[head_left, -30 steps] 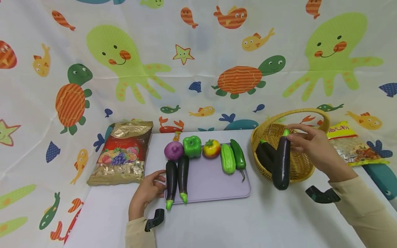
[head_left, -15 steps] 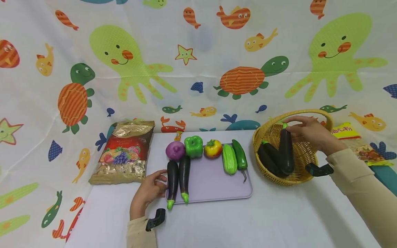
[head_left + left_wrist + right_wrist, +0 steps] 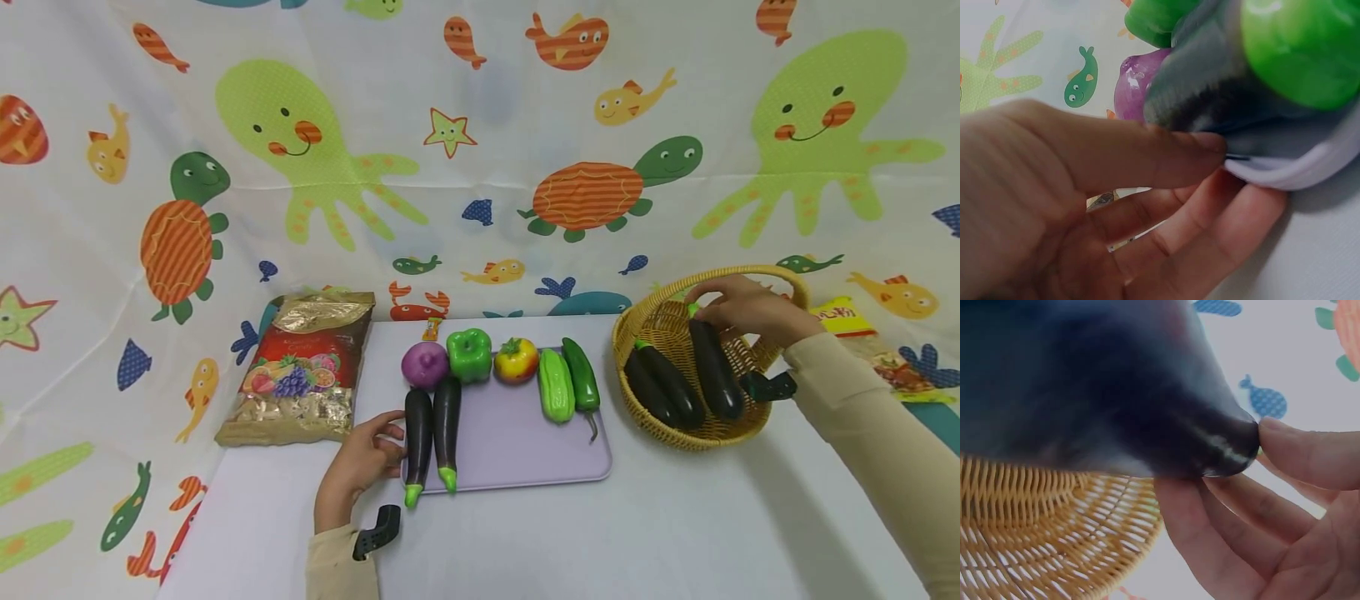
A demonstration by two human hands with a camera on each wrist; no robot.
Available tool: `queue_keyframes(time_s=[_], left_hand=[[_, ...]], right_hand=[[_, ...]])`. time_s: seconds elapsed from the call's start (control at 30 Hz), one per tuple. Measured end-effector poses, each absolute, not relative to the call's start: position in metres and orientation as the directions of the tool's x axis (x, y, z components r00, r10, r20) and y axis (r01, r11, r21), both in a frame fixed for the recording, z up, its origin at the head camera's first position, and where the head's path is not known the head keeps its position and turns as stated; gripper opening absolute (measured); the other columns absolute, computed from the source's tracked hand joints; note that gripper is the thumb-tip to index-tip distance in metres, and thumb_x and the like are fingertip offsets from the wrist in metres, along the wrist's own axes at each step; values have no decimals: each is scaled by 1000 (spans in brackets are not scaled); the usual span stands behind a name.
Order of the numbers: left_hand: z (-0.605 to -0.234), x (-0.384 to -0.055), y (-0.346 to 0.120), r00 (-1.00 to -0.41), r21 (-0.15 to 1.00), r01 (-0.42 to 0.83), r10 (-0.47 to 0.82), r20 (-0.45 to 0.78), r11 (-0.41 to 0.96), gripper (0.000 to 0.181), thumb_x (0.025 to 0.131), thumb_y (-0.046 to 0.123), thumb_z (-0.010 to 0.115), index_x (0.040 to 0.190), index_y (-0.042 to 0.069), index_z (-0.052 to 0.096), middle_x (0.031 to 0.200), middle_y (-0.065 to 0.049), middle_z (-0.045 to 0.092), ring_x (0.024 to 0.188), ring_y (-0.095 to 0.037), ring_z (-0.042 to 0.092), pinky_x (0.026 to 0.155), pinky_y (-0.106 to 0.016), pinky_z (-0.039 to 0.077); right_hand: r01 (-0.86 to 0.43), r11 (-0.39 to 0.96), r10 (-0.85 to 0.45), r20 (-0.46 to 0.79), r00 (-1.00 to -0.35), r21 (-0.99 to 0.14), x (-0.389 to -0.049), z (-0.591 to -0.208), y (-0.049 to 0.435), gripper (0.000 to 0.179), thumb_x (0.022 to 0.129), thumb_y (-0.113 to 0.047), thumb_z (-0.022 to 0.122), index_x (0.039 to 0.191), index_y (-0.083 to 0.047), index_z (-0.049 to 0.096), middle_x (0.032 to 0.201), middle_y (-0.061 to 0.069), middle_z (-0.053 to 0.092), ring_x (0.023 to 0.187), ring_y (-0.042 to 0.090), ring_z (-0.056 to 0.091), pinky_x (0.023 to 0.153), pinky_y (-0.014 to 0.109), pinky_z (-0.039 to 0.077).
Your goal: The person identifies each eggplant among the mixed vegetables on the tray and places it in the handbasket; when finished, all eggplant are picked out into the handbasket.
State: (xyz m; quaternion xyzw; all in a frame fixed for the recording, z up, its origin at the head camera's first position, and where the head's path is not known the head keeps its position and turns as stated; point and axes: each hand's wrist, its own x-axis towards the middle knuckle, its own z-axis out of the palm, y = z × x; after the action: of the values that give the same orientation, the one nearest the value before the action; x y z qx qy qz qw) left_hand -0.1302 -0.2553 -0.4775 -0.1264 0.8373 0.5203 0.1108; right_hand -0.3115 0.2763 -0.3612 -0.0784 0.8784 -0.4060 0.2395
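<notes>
My right hand (image 3: 753,310) reaches over the wicker basket (image 3: 699,442) and pinches a dark eggplant (image 3: 716,371) near its green stem end. The eggplant's body hangs down inside the basket, right of two other eggplants (image 3: 672,385). In the right wrist view, thumb and fingers hold its narrow end (image 3: 1229,447). At the left side of the lilac tray (image 3: 502,442), my left hand (image 3: 360,458) pinches the rim, thumb above and fingers below in the left wrist view. Close to its fingertips, two eggplants (image 3: 417,437) lie side by side on the tray.
Along the tray's back are a purple onion (image 3: 425,365), a green bell pepper (image 3: 470,356) and a red-yellow tomato-like vegetable (image 3: 516,361). A pale green ridged vegetable (image 3: 556,386) and a green chili (image 3: 580,375) lie at right. Bags (image 3: 300,371) flank both sides.
My right hand has lowered the eggplant into the basket and shifted it rightward, away from the other two there. The left hand has stayed at the tray's edge.
</notes>
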Motion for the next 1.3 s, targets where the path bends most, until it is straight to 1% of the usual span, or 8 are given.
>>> queue_keyframes(time_s=[0.1, 0.33, 0.47, 0.63, 0.8, 1.03, 1.13, 1.3], left_hand=[[-478, -131, -256, -944, 843, -327, -98, -316, 427, 61, 83, -17, 57, 141, 3, 57, 110, -15, 61, 83, -21, 62, 63, -36, 61], [-479, -131, -255, -943, 845, -328, -96, -317, 423, 60, 83, -17, 59, 140, 2, 58, 109, -15, 60, 83, -22, 62, 63, -35, 61], [-477, -130, -255, -947, 849, -317, -88, -310, 423, 61, 82, -17, 59, 140, 2, 57, 109, -16, 60, 82, -21, 62, 62, -36, 61], [-477, -130, -255, -945, 851, -323, -94, -313, 413, 61, 82, -18, 58, 140, 2, 57, 109, -16, 60, 82, -21, 62, 61, -35, 61], [-479, -130, -254, -940, 852, -338, -109, -322, 400, 60, 83, -18, 58, 140, 4, 58, 108, -14, 60, 82, -22, 62, 61, -34, 61], [-477, -129, -254, -945, 852, -324, -95, -314, 411, 60, 83, -17, 59, 140, 2, 58, 109, -15, 60, 81, -21, 62, 60, -35, 60], [-477, -129, -255, -945, 852, -323, -95, -312, 412, 60, 83, -17, 59, 140, 2, 57, 109, -15, 60, 82, -21, 62, 60, -35, 60], [-477, -129, -255, -944, 850, -327, -104, -313, 412, 60, 83, -17, 59, 140, 3, 58, 109, -15, 60, 81, -21, 62, 59, -34, 60]], right_hand=[[56, 681, -334, -377, -864, -730, -317, -368, 273, 34, 101, -2, 53, 133, 9, 47, 83, 7, 65, 76, 20, 65, 66, 39, 59], [-8, 715, -379, -378, -845, -699, -328, -389, 271, 30, 97, 1, 57, 126, 11, 53, 84, 7, 61, 72, 20, 62, 62, 40, 58], [-35, 724, -405, -383, -830, -689, -333, -397, 271, 32, 97, 0, 58, 126, 11, 54, 81, 5, 56, 65, 17, 56, 59, 35, 54], [-72, 731, -425, -370, -826, -679, -339, -403, 270, 27, 95, 1, 59, 120, 11, 57, 82, 3, 53, 62, 16, 48, 58, 31, 48], [-52, 724, -442, -405, -800, -688, -343, -407, 266, 20, 93, 4, 55, 112, 10, 58, 78, 3, 50, 60, 15, 44, 57, 32, 46], [-53, 732, -451, -426, -784, -679, -347, -414, 261, 26, 88, 8, 59, 114, 13, 57, 72, 1, 46, 58, 15, 42, 55, 33, 45], [-44, 727, -453, -430, -781, -686, -348, -417, 260, 24, 87, 9, 59, 111, 13, 56, 72, 1, 45, 60, 16, 42, 55, 32, 45], [-32, 717, -461, -439, -771, -697, -351, -423, 259, 23, 87, 10, 58, 109, 13, 57, 71, 1, 47, 59, 16, 42, 55, 31, 43]])
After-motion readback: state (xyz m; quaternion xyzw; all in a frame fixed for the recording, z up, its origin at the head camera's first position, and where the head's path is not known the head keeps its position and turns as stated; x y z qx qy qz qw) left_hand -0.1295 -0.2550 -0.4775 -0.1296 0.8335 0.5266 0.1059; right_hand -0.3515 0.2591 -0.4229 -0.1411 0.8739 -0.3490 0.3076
